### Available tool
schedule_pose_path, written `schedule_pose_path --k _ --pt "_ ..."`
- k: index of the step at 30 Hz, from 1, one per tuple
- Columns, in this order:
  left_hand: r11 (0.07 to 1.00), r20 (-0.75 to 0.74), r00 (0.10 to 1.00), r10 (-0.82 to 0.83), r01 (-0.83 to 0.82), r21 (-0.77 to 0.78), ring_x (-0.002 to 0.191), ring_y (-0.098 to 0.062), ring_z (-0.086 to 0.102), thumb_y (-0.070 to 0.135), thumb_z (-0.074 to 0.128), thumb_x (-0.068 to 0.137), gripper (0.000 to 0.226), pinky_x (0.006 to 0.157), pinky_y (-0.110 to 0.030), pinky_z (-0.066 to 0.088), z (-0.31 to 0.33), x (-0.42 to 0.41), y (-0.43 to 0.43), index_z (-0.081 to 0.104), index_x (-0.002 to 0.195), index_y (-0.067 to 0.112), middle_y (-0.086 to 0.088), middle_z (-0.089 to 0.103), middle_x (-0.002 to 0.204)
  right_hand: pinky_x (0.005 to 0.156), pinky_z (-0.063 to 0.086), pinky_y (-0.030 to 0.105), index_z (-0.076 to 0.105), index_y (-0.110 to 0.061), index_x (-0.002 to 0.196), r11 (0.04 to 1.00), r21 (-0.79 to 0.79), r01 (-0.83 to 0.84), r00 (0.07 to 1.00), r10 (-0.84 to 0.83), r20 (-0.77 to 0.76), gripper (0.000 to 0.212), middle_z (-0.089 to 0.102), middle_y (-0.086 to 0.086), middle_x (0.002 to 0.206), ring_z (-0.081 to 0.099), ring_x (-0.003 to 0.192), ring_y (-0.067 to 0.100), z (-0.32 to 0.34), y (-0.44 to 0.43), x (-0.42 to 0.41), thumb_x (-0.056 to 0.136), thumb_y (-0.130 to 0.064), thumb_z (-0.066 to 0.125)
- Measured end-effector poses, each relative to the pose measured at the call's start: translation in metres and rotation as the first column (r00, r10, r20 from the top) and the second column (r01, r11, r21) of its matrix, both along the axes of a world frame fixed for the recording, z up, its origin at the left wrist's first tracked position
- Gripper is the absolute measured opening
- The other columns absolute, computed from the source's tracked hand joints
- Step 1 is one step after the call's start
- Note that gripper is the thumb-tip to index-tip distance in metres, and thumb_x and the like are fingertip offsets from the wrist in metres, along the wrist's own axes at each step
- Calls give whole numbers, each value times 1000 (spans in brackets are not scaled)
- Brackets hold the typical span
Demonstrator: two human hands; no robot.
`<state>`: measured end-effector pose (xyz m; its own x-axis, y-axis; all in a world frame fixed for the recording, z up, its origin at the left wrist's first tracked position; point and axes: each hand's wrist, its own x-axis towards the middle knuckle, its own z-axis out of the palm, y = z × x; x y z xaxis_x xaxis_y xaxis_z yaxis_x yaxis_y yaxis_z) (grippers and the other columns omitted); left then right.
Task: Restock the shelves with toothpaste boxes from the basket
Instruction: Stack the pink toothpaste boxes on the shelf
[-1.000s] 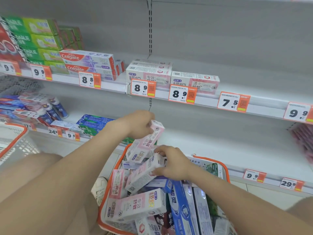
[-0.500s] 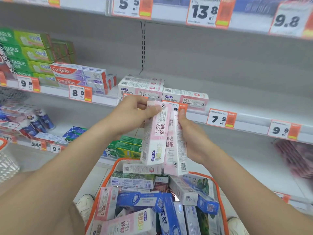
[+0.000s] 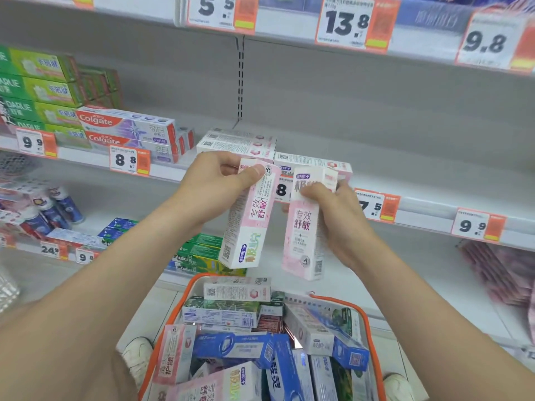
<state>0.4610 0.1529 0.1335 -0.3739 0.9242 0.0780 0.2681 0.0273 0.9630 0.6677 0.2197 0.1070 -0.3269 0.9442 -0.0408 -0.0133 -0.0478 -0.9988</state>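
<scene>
My left hand [image 3: 215, 183] grips the top of a pink-and-white toothpaste box [image 3: 249, 221] held upright. My right hand [image 3: 335, 218] grips a second matching pink box [image 3: 304, 227], also upright, just to the right of the first. Both boxes hang above the orange-rimmed basket [image 3: 367, 328], which holds several toothpaste boxes in pink, blue and green. Directly behind my hands, on the middle shelf [image 3: 419, 204], lie matching pink-and-white boxes [image 3: 240, 141] stacked flat.
Colgate boxes [image 3: 127, 128] and green Darlie boxes [image 3: 40, 88] fill the shelf's left part. Price tags [image 3: 376, 205] line the shelf edges. The shelf right of the pink boxes is bare. The lower shelf carries green boxes [image 3: 202, 253] and bottles [image 3: 55, 209]. My shoes [image 3: 139, 354] flank the basket.
Both hands lifted from the basket to shelf height, each with a pink box. In the last half second the two boxes moved apart from side-by-side contact.
</scene>
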Motion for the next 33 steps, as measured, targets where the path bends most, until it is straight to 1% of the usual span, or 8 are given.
schedule_pose_path --k 5,8,11,19,24,27,30,33 --pt "992 -90 990 106 -99 79 83 4 69 51 76 91 28 78 -28 53 5 -12 7 76 107 27 9 75 98 99 57 51 54 -34 132 891 454 -21 998 -6 58 25 73 -3 123 72 114 20 18 -4 -4 107 -36 59" --pt "986 -87 986 145 -136 98 80 6 67 45 75 94 23 67 -18 43 7 -20 15 74 107 27 11 73 96 88 62 48 51 -30 136 977 215 10 1000 -14 16 44 77 -1 115 76 102 21 25 -1 -14 100 -50 65" --pt "979 -42 983 179 -174 106 91 -8 72 49 78 90 29 72 -29 50 7 -29 23 68 106 26 8 75 97 69 62 35 48 -17 137 996 -90 -19 999 16 -36 89 79 2 108 78 88 18 32 2 -29 67 -44 95" --pt "967 -83 967 241 -231 110 91 -13 71 49 81 88 36 75 -34 55 7 -60 36 61 102 23 5 73 98 75 60 34 60 -25 104 899 424 114 926 -251 283 44 71 -13 94 70 82 4 64 28 -81 75 -41 88" --pt "979 -139 969 205 -201 44 83 -16 74 49 84 83 38 77 -39 59 -3 -74 43 64 101 22 1 76 90 78 51 39 58 -14 121 644 741 -190 764 -377 524 41 69 4 106 62 93 27 86 89 -132 92 -41 69" --pt "991 -219 968 119 -128 -28 82 -17 71 46 85 83 37 70 -33 56 -7 -76 46 63 100 21 3 72 86 81 50 46 36 -6 136 583 685 -437 563 -417 714 51 58 16 116 60 103 43 87 129 -168 100 -32 61" --pt "993 -318 948 -3 -35 -114 76 -12 68 49 83 84 37 52 -21 47 -9 -75 50 64 101 23 3 69 90 84 45 45 42 -11 135 594 545 -592 359 -411 838 38 49 19 123 55 102 42 82 164 -197 103 -28 53" --pt "984 -368 923 -112 53 -167 68 -13 64 50 84 82 33 48 -19 40 -13 -77 57 67 95 26 2 69 84 74 44 39 56 -18 108 622 441 -647 332 -291 897 9 53 9 109 55 96 37 75 188 -215 104 -23 50"
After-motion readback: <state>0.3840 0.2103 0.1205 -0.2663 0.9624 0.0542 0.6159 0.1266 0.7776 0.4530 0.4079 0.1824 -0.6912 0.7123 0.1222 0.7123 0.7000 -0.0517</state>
